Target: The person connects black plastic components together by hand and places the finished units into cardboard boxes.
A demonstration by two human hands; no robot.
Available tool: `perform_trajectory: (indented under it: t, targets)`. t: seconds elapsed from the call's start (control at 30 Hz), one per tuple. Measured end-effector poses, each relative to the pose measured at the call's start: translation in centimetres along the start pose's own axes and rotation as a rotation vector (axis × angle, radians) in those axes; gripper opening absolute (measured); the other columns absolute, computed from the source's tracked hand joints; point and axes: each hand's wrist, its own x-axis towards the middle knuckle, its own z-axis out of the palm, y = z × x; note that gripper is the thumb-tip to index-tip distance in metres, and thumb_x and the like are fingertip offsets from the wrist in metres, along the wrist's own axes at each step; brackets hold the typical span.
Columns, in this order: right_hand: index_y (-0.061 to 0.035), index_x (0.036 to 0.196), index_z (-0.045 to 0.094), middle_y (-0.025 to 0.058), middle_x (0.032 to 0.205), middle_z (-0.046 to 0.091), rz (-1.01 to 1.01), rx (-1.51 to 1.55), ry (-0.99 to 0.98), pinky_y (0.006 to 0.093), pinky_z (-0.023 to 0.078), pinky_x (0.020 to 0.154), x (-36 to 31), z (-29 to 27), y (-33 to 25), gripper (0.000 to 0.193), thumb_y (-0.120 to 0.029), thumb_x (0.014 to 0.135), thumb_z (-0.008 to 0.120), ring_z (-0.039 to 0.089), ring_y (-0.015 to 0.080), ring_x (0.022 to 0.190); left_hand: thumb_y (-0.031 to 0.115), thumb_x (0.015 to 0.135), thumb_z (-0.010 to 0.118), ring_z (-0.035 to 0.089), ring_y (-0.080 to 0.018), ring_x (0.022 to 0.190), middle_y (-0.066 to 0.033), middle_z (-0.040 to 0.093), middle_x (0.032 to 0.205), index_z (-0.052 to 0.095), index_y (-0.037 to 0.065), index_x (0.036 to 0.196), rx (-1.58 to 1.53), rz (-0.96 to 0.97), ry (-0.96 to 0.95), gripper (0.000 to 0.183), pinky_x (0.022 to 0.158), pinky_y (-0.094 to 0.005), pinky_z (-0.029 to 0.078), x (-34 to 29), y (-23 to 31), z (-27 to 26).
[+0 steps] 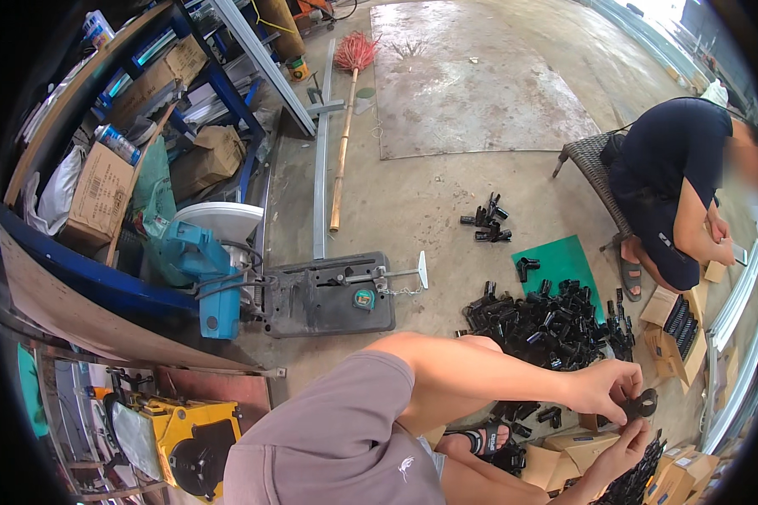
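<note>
Grey shirt cloth (328, 446) is seen nearest, toward nine o'clock. One black part (646, 404) is pinched by the left hand (608, 392); whether the right hand (618, 455), at seven, is closed cannot be told. Two-handed handling seems under way; fingertip control would be needed next. Black fittings (552, 324) are heaped toward ten.
</note>
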Motion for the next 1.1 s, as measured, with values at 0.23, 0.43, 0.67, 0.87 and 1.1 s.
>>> perform_trajectory:
  t: [0.23, 0.43, 0.67, 0.87, 1.1]
  targets:
    - [0.0061, 0.128, 0.055, 0.0145, 0.12, 0.061, -0.141, -0.168, -0.083, 0.033, 0.051, 0.093, -1.1, 0.9, -3.0, 0.032, -0.019, 0.109, 0.048, 0.061, 0.0203, 0.11, 0.003, 0.07, 0.083, 0.07, -0.02, 0.089, -0.0134, 0.068, 0.101, 0.053, 0.002, 0.105, 0.012, 0.019, 0.003, 0.046, 0.078, -0.0332, 0.056, 0.0, 0.7, -0.4]
    - [0.0082, 0.139, 0.048, 0.0167, 0.122, 0.06, -0.206, -0.415, 0.009, 0.0302, 0.051, 0.088, 0.7, -0.3, 1.9, 0.044, -0.025, 0.11, 0.044, 0.061, 0.0196, 0.104, -0.002, 0.07, 0.081, 0.071, -0.0212, 0.089, -0.0147, 0.069, 0.102, 0.052, -0.001, 0.104, -0.105, 0.023, 0.018, 0.044, 0.075, -0.0324, 0.056, -0.5, 0.9, 0.1]
    - [0.0058, 0.145, 0.047, 0.0216, 0.142, 0.054, 0.014, -0.172, 0.087, 0.0315, 0.05, 0.096, 0.4, -2.0, 6.2, 0.051, -0.03, 0.108, 0.044, 0.059, 0.0243, 0.121, -0.005, 0.068, 0.079, 0.073, -0.0243, 0.089, -0.0161, 0.07, 0.099, 0.052, -0.003, 0.102, -0.061, 0.083, 0.025, 0.043, 0.075, -0.0341, 0.058, -0.5, 1.3, 0.9]
    - [0.0068, 0.136, 0.054, 0.0214, 0.129, 0.061, 0.159, -0.209, -0.018, 0.0357, 0.055, 0.087, 0.4, -2.2, 2.2, 0.043, -0.024, 0.106, 0.049, 0.064, 0.0261, 0.105, -0.003, 0.066, 0.08, 0.074, -0.0261, 0.089, -0.0165, 0.07, 0.097, 0.052, -0.002, 0.099, -0.066, 0.095, 0.003, 0.043, 0.074, -0.035, 0.058, -0.6, 1.7, 0.9]
    - [0.0093, 0.128, 0.055, 0.031, 0.121, 0.061, -0.202, -0.311, 0.004, 0.0462, 0.051, 0.087, -0.2, -0.2, -1.1, 0.044, -0.028, 0.105, 0.053, 0.06, 0.0419, 0.101, -0.001, 0.065, 0.081, 0.073, -0.0246, 0.088, -0.0158, 0.071, 0.097, 0.053, 0.0, 0.096, -0.089, 0.101, 0.024, 0.041, 0.072, -0.0344, 0.057, -0.4, 1.6, 0.4]
